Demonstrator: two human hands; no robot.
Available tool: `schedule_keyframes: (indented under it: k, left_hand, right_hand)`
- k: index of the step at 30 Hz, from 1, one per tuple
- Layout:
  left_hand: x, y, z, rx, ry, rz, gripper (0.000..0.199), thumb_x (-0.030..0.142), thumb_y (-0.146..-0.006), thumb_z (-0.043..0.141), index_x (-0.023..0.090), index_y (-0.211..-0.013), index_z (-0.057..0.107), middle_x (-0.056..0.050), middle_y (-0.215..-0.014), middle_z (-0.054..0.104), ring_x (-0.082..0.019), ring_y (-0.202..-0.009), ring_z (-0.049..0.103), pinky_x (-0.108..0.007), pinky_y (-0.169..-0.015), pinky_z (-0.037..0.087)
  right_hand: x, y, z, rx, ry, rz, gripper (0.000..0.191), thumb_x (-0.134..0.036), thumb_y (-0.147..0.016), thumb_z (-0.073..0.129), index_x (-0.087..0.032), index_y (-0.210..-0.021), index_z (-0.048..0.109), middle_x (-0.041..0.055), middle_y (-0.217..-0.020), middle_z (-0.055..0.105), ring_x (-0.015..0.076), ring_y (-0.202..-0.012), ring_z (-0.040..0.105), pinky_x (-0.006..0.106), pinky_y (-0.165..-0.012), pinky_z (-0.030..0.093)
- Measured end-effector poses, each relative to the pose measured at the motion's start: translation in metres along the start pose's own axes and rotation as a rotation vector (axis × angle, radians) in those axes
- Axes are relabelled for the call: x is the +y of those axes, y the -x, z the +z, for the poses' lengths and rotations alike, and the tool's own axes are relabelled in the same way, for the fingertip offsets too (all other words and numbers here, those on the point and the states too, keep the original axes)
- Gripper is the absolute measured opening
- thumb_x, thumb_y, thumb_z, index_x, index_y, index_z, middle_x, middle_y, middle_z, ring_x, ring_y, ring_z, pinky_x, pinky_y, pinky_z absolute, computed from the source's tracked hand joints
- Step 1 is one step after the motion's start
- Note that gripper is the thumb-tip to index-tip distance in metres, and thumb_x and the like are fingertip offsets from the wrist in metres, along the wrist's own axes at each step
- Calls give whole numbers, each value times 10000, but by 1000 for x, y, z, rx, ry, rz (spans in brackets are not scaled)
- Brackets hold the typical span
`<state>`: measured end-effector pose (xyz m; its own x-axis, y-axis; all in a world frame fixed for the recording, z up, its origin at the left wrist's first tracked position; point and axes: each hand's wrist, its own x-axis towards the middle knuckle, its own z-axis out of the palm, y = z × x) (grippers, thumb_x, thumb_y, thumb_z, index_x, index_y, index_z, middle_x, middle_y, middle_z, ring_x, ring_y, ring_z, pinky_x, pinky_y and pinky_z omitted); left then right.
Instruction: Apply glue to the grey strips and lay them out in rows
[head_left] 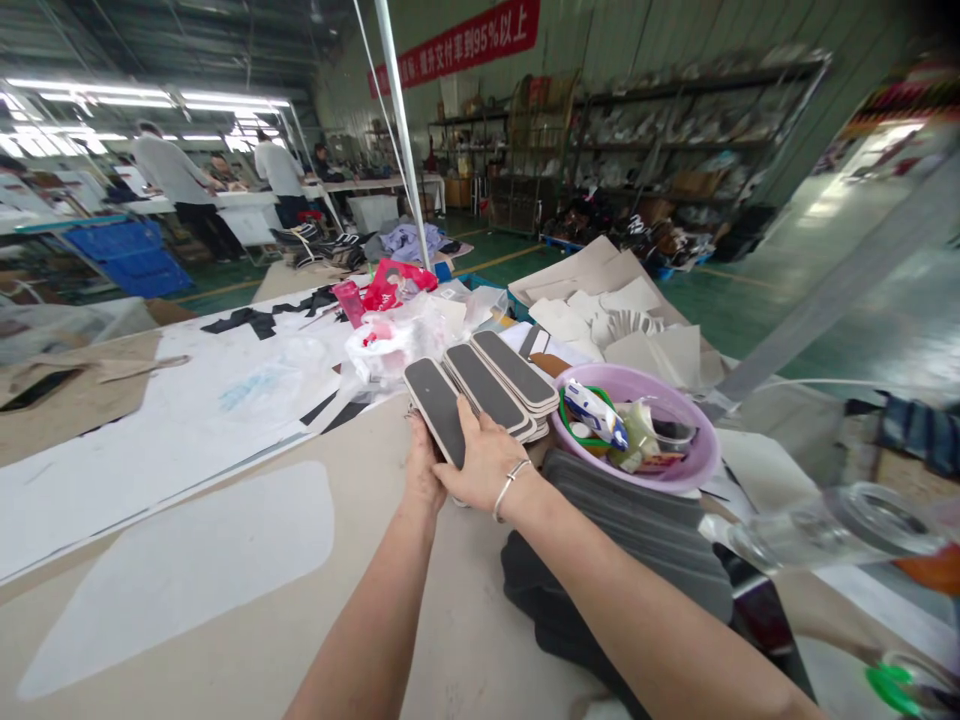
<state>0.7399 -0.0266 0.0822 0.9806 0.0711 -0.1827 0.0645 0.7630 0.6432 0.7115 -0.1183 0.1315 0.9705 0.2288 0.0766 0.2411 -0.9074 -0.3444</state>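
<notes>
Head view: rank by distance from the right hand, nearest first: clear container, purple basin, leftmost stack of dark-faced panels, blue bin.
From the right hand:
1. Leftmost stack of dark-faced panels: touching, under the fingers.
2. Purple basin: just to the right.
3. Clear container: farther right, beyond the basin.
4. Blue bin: far left, in the background.

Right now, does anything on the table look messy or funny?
The stacked gray panels look askew: their edges don't quite line up. Nearby, a white plastic bag lies crumpled. I see no spill.
</notes>
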Motion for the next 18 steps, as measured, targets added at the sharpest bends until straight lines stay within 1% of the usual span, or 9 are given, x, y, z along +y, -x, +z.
schedule_keyframes:
  k: [4,8,10,13,15,18]
  left_hand:
    - [5,4,-3,-53,-9,37,533,578,-861,343,240,-1225,537,-41,-1278,555,-170,-1206,478,-309,-1040,363]
    - [8,4,-3,-110,-18,32,512,564,-859,374,243,-1219,546,-33,-1297,539,-168,-1233,449,-307,-1067,324]
    - [8,3,-4,-111,-8,35,491,543,-864,388,229,-1197,565,-38,-1292,544,-179,-1227,456,-318,-1075,313]
    - [6,1,-6,-81,13,51,475,527,-860,412,209,-1166,587,-51,-1285,549,-198,-1213,471,-335,-1078,312]
    - [6,2,-7,-76,16,100,454,504,-860,434,203,-1164,587,-55,-1288,546,-200,-1219,464,-337,-1080,310]
    - [11,8,-10,-64,1,237,393,421,-867,470,218,-1190,566,-35,-1327,510,-180,-1273,398,-313,-1094,280]
  right_hand:
    - [-4,-1,2,-12,69,-1,1002,-466,-671,616,-152,-1447,67,195,-1222,447,320,-1035,488,410,-885,351]
    - [-8,-1,8,26,111,44,1006,-398,-644,626,-155,-1447,72,181,-1140,482,317,-993,481,419,-866,349]
    - [-11,-1,10,59,127,57,1003,-359,-630,633,-161,-1447,87,178,-1142,477,315,-992,471,418,-867,346]
    - [-16,0,10,87,146,45,963,-326,-640,630,-158,-1444,127,208,-1228,422,324,-1030,444,424,-883,333]
    - [-21,1,9,94,155,32,917,-310,-649,632,-153,-1434,182,226,-1286,371,338,-1077,413,438,-899,321]
    - [-34,8,6,121,152,6,827,-296,-665,639,-141,-1398,289,228,-1342,316,357,-1153,346,469,-935,292]
